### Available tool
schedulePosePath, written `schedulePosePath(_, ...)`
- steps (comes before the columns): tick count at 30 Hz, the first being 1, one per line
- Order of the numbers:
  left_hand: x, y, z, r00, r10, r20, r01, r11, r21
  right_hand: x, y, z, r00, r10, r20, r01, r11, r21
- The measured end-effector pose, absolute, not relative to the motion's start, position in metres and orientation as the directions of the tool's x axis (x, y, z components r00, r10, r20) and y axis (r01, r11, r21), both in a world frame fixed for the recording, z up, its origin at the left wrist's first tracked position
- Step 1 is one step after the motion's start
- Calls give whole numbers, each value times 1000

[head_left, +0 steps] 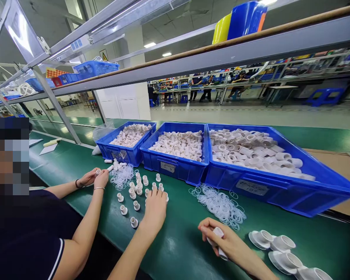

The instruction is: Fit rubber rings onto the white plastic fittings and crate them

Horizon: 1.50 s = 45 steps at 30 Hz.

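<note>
My left hand (155,208) reaches down into a group of small white flanged plastic fittings (132,193) standing on the green table. Its fingers are bent together over a fitting (167,197), whose edge shows beside them; the fingertips are partly hidden. My right hand (221,237) is closed around white plastic tube pieces (217,233), one end showing between thumb and fingers and another below the palm. Just beyond it lies a loose pile of thin translucent rings (220,204). Larger white flanged fittings (282,243) stand to its right.
Three blue bins (175,171) full of white plastic pieces line the back. At left, a co-worker's hands (97,179) hold a small white fitting near another ring pile (122,177). A shelf rail (192,62) crosses above the bench (169,249).
</note>
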State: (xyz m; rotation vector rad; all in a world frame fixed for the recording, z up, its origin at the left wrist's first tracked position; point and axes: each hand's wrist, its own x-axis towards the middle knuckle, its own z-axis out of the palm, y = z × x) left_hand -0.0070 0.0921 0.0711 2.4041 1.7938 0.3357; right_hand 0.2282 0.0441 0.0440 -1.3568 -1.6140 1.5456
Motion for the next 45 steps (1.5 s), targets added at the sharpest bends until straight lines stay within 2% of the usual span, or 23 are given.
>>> schedulePosePath(2, 8, 68, 75, 308, 945, 107, 817, -321, 480, 225, 44, 39, -365, 912, -186, 439, -8, -899)
schedulePosePath(4, 24, 46, 76, 369, 928, 60, 596, -285, 751, 217, 43, 36, -392, 916, -89, 563, 162, -810)
schedulePosePath(6, 34, 31, 73, 397, 918, 12, 442, -203, 873, 208, 42, 38, -445, 895, -28, 632, 292, -718)
schedulePosePath(9, 36, 25, 68, 364, 931, 22, 383, -171, 908, 199, 44, 49, -492, 870, -34, 688, 365, -627)
schedulePosePath(12, 27, 30, 57, 296, 953, 58, 319, -156, 935, 203, 58, 65, -569, 817, -92, 662, 389, -641)
schedulePosePath(14, 20, 34, 46, 194, 981, 15, 211, -57, 976, 211, 77, 73, -598, 794, -113, 665, 412, -623)
schedulePosePath(16, 16, 36, 33, 109, 992, -65, 44, 61, 997, 219, 103, 74, -503, 859, -98, 789, 410, -458)
schedulePosePath(19, 13, 35, 15, 55, 992, -114, -170, 122, 978, 221, 140, 63, -284, 959, 1, 947, 281, -156)
schedulePosePath(22, 13, 32, 5, 41, 991, -125, -253, 131, 958, 213, 162, 47, -197, 980, 16, 979, 198, -49)
schedulePosePath(25, 12, 29, 0, 90, 990, -111, -287, 133, 949, 206, 170, 34, -163, 986, 23, 987, 163, 7)
schedulePosePath(30, 10, 27, 2, 166, 983, -74, -296, 121, 947, 209, 170, 28, -167, 985, 49, 986, 167, -1)
schedulePosePath(35, 11, 25, 11, 145, 986, -76, -325, 120, 938, 220, 161, 35, -167, 980, 110, 979, 178, -101)
schedulePosePath(43, 13, 28, 19, 158, 984, -81, -312, 128, 941, 237, 143, 34, -219, 968, 126, 866, 252, -431)
schedulePosePath(45, 16, 30, 21, 167, 982, -87, -305, 136, 943, 238, 135, 34, -273, 959, 79, 752, 264, -604)
